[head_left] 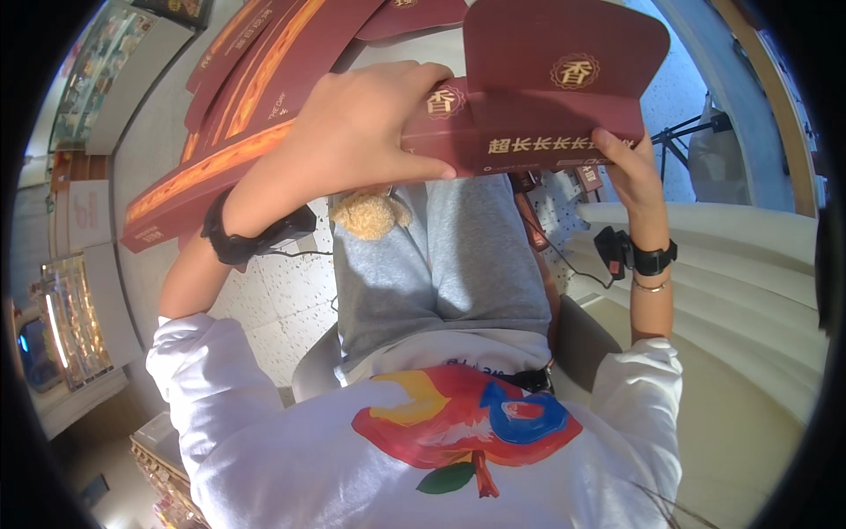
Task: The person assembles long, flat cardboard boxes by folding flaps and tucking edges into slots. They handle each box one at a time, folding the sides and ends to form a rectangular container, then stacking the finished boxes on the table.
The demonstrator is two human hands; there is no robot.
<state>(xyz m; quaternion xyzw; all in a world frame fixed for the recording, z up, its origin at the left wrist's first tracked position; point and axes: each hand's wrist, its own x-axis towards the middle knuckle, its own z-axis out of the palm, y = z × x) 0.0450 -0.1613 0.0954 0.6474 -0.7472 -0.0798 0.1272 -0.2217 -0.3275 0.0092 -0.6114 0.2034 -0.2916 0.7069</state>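
Note:
A long dark red cardboard box [529, 141] with gold print is held up across my lap. At its right part a wide rounded flap [564, 44] stands up, unfolded. My left hand [374, 123] is closed over the box near its middle, thumb along the near side and fingers over the top. At the right end my right hand [633, 167] grips it, thumb pressed on the near face, the other fingers mostly hidden behind. A dark red strip with an orange food picture [207, 172] runs out left behind my left forearm; whether it belongs to the same box I cannot tell.
More dark red cartons [264, 62] lie overlapped on the far left. A tan fluffy plush [366, 216] rests at my lap. Black straps with small devices [256, 234] sit on both wrists, with cables hanging. At the right is a ridged cream surface [723, 264]; a black metal stand [692, 141] is beyond.

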